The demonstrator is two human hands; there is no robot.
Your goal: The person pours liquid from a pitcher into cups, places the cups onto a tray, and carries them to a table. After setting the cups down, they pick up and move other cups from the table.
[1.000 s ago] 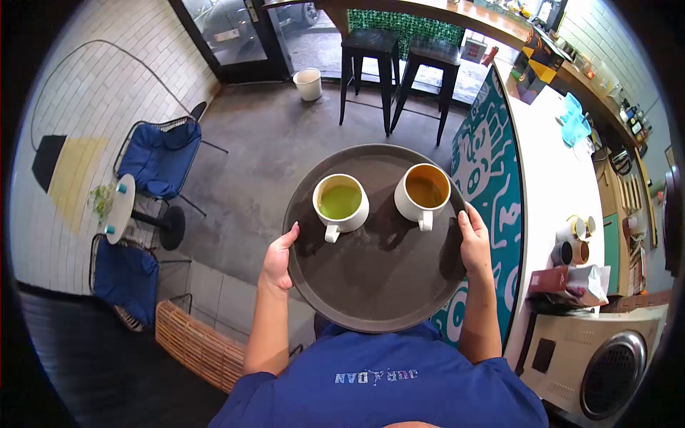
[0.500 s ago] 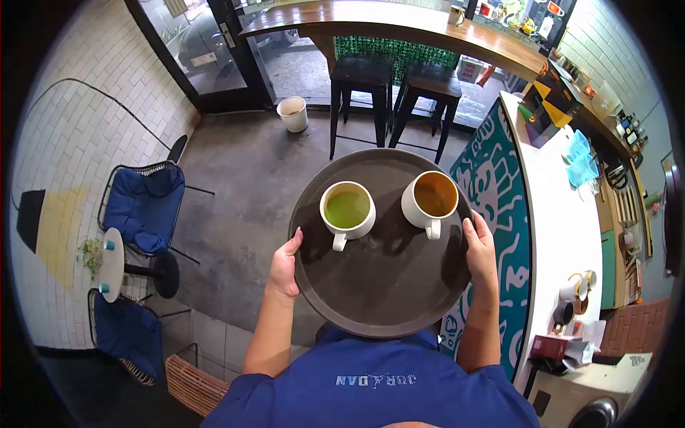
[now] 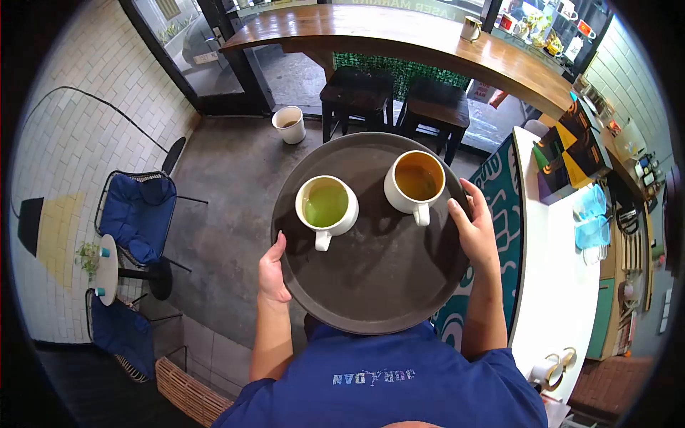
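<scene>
A round dark brown serving tray (image 3: 364, 292) is held level in front of my body, one hand at each side. My left hand (image 3: 274, 272) grips its left rim, thumb on top and the other fingers hidden underneath. At the right rim, my right hand (image 3: 476, 225) holds on with the thumb over the edge. Two white mugs stand upright on the tray's far half. The left mug (image 3: 349, 217) contains a green drink, and the right mug (image 3: 404, 200) an amber-brown one. Both handles point toward me.
Ahead, two black stools (image 3: 357, 96) stand under a wooden bar counter (image 3: 307, 25). A white bucket (image 3: 289, 128) sits on the floor. To my right runs a white-topped counter (image 3: 556, 285) with boxes (image 3: 571, 153) and mugs. Blue-cushioned chairs (image 3: 139, 214) and a small round table (image 3: 107, 267) are at left.
The bar counter and stools appear nearer, and the right counter has slid down in view. The tray with both mugs has shifted slightly left and up, both hands still on it.
</scene>
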